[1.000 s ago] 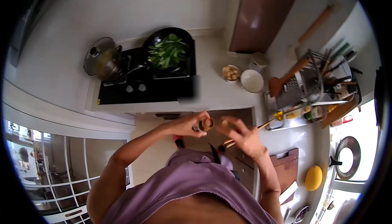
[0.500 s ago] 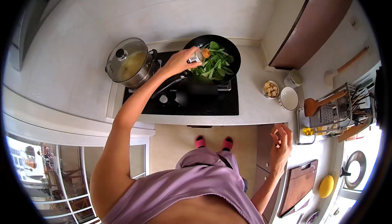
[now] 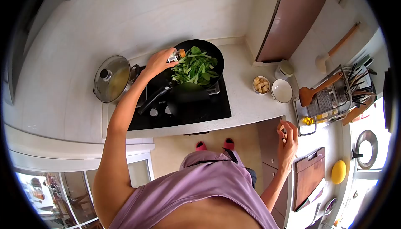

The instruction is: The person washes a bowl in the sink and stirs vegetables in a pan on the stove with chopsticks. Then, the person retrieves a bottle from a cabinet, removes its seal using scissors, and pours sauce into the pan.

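Observation:
My left hand (image 3: 161, 61) is closed around a small spice jar (image 3: 176, 56) with an orange-brown top, tilted sideways over the left rim of the black wok. Green leafy vegetables (image 3: 195, 67) lie in the wok (image 3: 218, 58), which stands on the black hob (image 3: 209, 110). Its black handle points down and to the left. Off to the right, my right hand (image 3: 288, 141) is held at the counter edge with curled fingers around thin sticks, probably chopsticks, seen nearly end-on.
A glass-lidded pot (image 3: 112, 80) stands left of the wok. Right of the hob are a bowl of pale cubes (image 3: 261, 85), a white bowl (image 3: 282, 91) and a lidded jar (image 3: 285, 69). Further right are a utensil rack (image 3: 330, 93), a cutting board (image 3: 309, 177) and a yellow fruit (image 3: 338, 172).
From between my hands in front of my body, the jar has moved in my left hand to the wok. My right hand has moved away to the right. The camera view has shifted.

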Tool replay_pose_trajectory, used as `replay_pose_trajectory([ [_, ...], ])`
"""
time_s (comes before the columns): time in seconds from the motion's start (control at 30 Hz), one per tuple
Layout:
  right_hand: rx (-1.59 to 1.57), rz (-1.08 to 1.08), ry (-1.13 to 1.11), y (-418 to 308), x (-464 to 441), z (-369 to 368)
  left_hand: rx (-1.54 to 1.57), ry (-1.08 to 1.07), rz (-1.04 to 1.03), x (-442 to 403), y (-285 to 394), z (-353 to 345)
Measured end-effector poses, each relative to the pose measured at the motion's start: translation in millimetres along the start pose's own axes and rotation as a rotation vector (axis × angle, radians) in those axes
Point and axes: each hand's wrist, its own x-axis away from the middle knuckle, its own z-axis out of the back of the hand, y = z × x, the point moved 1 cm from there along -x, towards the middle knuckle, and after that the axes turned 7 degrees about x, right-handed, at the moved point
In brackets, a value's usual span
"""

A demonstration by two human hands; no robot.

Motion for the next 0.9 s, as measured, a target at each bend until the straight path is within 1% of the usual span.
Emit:
replay_pose_trajectory([
  [0.03,0.007,-0.001,-0.001,1.2,-0.9,-0.3,-0.001,-0.015,0.024,-1.6,0.2,0.2],
  [0.17,-0.007,0.009,0.004,4.5,-3.0,-1.2,-0.008,-0.027,0.004,-6.0,-2.4,-0.7],
  [0.23,-0.011,0.001,-0.007,6.8,-3.2,-2.0,-0.040,0.043,-0.046,-7.3,-4.5,-2.9],
  [0.33,-0.027,-0.004,-0.014,8.6,-2.5,-3.1,-0.047,0.015,-0.013,-9.6,-5.2,-3.2],
  [0.47,-0.041,0.021,0.001,10.8,-1.5,-4.4,-0.055,0.001,-0.028,-12.0,1.3,1.0],
  [0.63,-0.050,-0.005,0.000,10.2,1.0,-4.2,-0.090,-0.040,-0.033,-15.9,6.8,4.2],
  [0.73,-0.053,-0.028,-0.007,10.7,2.9,-4.9,-0.095,-0.002,-0.086,-17.9,7.2,3.8],
  [0.9,-0.038,-0.042,-0.009,11.8,4.6,-4.6,-0.128,-0.015,-0.075,-23.7,13.0,4.7],
])
